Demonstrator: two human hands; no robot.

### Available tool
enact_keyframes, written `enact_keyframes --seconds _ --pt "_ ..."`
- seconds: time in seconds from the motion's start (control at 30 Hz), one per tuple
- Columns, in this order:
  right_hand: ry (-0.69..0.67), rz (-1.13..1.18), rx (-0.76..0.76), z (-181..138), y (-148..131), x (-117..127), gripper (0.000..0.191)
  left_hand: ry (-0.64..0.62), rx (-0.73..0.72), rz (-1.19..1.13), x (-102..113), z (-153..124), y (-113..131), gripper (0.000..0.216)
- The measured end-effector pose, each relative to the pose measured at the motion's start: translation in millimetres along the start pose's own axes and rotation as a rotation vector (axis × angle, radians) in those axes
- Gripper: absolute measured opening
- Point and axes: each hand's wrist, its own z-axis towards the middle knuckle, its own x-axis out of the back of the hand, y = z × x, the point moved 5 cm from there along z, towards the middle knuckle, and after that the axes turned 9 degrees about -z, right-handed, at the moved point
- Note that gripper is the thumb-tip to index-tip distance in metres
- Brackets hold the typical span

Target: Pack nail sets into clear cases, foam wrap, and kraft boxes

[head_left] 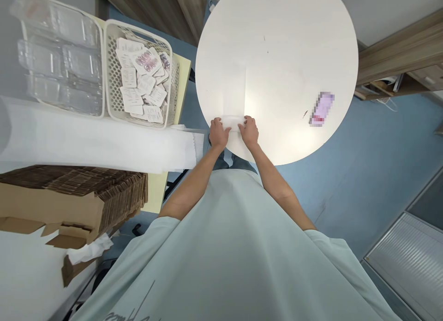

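A strip of thin white packing foam lies lengthwise on the round white table, its near end folded or rolled into a flat bundle. At the left end of this bundle is my left hand, closed on it with bent fingers and the thumb on the near side. My right hand grips the opposite end in the same way. Whether anything is wrapped inside the foam cannot be made out.
A blurred purple item lies on the round table at right. On my left stand a basket of printed cards, a basket of clear plastic boxes, stacked white foam sheets and a carton of folded cardboard.
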Motion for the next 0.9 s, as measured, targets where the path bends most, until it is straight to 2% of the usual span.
enact_keyframes --seconds 0.07,0.1,0.2,0.3,0.43,0.6,0.77,0.9 --pt "0.056 0.04 0.025 3 -5 5 0.058 0.02 -0.1 0.023 0 2 8 0.051" --pt "0.082 0.038 0.064 4 -8 8 0.058 -0.01 -0.161 0.041 -1 4 12 0.051" --pt "0.084 -0.055 0.224 3 -21 13 0.052 -0.198 -0.326 0.091 -7 11 19 0.05" --pt "0.014 -0.148 0.326 -2 -26 14 0.051 -0.345 -0.4 0.111 -8 19 17 0.055" --pt "-0.042 -0.178 0.411 -17 -18 10 0.052 -0.42 -0.446 0.117 -1 17 11 0.059" --pt "-0.097 -0.213 0.437 -49 -2 -2 0.062 -0.485 -0.483 0.175 6 -20 2 0.068" --pt "-0.132 -0.234 0.488 -85 9 -10 0.064 -0.521 -0.451 0.189 10 -56 -11 0.077" --pt "-0.15 -0.226 0.531 -96 15 -9 0.066 -0.504 -0.402 0.162 12 -61 -14 0.071"
